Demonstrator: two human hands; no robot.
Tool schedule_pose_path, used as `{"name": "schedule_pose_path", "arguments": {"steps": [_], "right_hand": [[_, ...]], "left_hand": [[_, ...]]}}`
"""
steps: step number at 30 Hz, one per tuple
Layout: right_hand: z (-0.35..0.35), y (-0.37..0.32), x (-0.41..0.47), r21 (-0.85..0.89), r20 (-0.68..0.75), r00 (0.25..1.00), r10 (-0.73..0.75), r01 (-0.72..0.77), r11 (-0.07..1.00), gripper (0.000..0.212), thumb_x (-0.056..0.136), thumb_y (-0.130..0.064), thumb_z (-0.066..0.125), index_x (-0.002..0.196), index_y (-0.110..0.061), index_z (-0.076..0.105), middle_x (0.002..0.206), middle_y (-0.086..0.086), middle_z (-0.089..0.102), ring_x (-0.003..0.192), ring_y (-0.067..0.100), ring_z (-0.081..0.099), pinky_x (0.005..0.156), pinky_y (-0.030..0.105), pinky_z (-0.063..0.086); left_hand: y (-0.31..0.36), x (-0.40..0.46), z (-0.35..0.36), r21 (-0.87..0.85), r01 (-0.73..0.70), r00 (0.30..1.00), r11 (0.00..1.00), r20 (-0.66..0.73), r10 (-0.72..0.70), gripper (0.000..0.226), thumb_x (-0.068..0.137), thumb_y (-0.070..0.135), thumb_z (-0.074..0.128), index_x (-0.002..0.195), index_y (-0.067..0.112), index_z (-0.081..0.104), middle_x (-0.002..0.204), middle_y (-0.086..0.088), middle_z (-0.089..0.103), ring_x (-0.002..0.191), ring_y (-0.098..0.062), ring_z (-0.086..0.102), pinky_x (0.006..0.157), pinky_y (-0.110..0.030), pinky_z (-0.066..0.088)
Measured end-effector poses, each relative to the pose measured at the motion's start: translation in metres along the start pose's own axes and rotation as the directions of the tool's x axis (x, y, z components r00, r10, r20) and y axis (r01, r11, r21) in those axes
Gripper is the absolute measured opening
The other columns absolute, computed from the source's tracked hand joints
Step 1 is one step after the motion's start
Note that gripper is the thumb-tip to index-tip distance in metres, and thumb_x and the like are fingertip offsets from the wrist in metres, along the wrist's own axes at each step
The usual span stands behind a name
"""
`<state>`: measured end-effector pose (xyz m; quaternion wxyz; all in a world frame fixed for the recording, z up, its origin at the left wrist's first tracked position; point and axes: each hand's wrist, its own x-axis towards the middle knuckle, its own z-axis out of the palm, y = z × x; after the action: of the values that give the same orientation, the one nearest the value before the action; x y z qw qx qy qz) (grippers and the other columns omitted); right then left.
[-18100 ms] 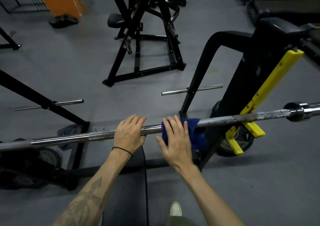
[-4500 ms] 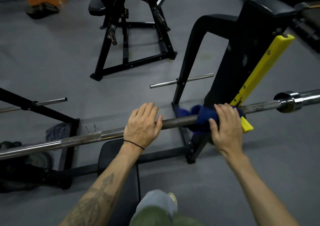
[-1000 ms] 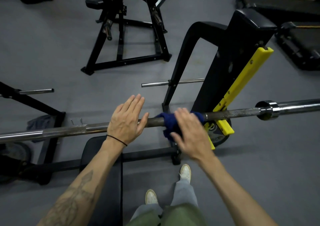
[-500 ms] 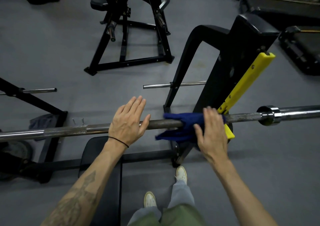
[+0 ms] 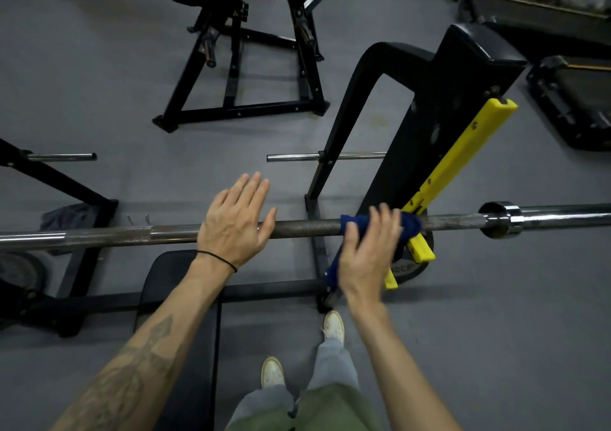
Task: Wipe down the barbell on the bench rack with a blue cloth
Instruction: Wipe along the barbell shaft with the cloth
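Cloth (image 5: 410, 224) slid right — rt hand (image 5: 367, 252) blurred.

bare barbell (image 5: 304, 229) stretch between hands, yellow rack hook (image 5: 459, 162) blocking just right of cloth (image 5: 410, 224)

Grey gym floor (image 5: 99, 93). Black bench rack (image 5: 426, 106) stands on it, yellow bar hook (image 5: 463, 152) on its right upright; barbell (image 5: 307, 229) lies across the rack. Black padded bench (image 5: 185, 298) sits below the bar. A weight plate (image 5: 410, 268) leans at the upright's foot. Another black machine frame (image 5: 244, 66) stands farther back.
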<state>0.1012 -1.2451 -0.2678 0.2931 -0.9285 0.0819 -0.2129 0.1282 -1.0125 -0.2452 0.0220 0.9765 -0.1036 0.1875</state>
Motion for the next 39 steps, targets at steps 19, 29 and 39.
{"name": "schedule_pose_path", "arguments": {"steps": [19, 29, 39], "right_hand": [[-0.015, 0.028, 0.013, -0.152, 0.244, 0.824, -0.511, 0.553, 0.819, 0.060, 0.107, -0.042, 0.039, 0.154, -0.005, 0.042, 0.160, 0.014, 0.040, 0.152, 0.028, 0.031, 0.126, 0.046, 0.021], [-0.001, -0.001, -0.015, -0.043, 0.241, 0.837, -0.491, 0.514, 0.857, 0.061, 0.107, -0.037, 0.039, 0.157, -0.003, 0.034, 0.166, 0.012, 0.029, 0.157, 0.023, 0.018, 0.127, 0.045, 0.018], [0.010, -0.022, -0.025, 0.068, 0.149, 0.950, -0.274, 0.266, 0.962, 0.067, 0.108, -0.048, 0.031, 0.157, -0.001, 0.033, 0.165, 0.014, 0.030, 0.158, 0.025, 0.016, 0.129, 0.045, 0.010]], "left_hand": [[0.005, -0.005, -0.005, -0.022, 0.126, 0.990, 0.992, 0.063, -0.124, 0.062, 0.105, 0.048, 0.029, 0.146, 0.006, 0.050, 0.153, -0.020, 0.047, 0.143, -0.036, 0.043, 0.110, -0.051, 0.039], [0.067, -0.004, 0.006, -0.099, -0.073, 0.997, 0.992, -0.009, 0.073, 0.051, 0.107, 0.035, 0.034, 0.140, 0.005, 0.058, 0.145, -0.017, 0.057, 0.135, -0.032, 0.053, 0.105, -0.046, 0.046], [0.070, 0.020, 0.004, 0.054, -0.082, 0.996, 0.995, 0.037, 0.080, 0.056, 0.108, 0.043, 0.032, 0.063, 0.018, 0.052, 0.049, -0.004, 0.055, 0.037, -0.027, 0.053, 0.040, -0.028, 0.035]]}}
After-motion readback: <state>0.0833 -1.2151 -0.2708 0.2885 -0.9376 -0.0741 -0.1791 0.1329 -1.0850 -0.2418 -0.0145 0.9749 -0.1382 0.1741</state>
